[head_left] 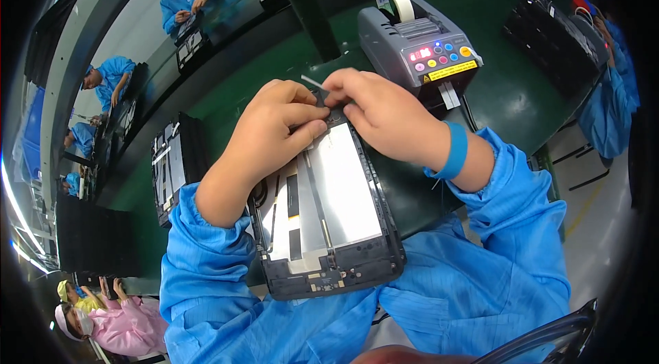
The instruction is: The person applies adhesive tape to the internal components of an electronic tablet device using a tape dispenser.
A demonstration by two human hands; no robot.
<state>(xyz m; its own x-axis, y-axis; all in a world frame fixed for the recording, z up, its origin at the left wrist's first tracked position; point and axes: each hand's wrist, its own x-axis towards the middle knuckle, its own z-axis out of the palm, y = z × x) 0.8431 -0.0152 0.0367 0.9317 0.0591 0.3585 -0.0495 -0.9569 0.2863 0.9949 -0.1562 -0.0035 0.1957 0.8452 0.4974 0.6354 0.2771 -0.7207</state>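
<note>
tablet frame (329, 220) lies under both hands (329, 117), apparently touching its top edge.

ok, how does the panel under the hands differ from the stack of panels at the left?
The open tablet panel lies flat on the green bench, single, its silver inner plate facing up; the stack of panels stands on edge, several packed together. The open panel is worked on: the left hand presses its top edge and the right hand pinches a small strip there. The stack is untouched. Both have black frames with pale metal inside.
</note>
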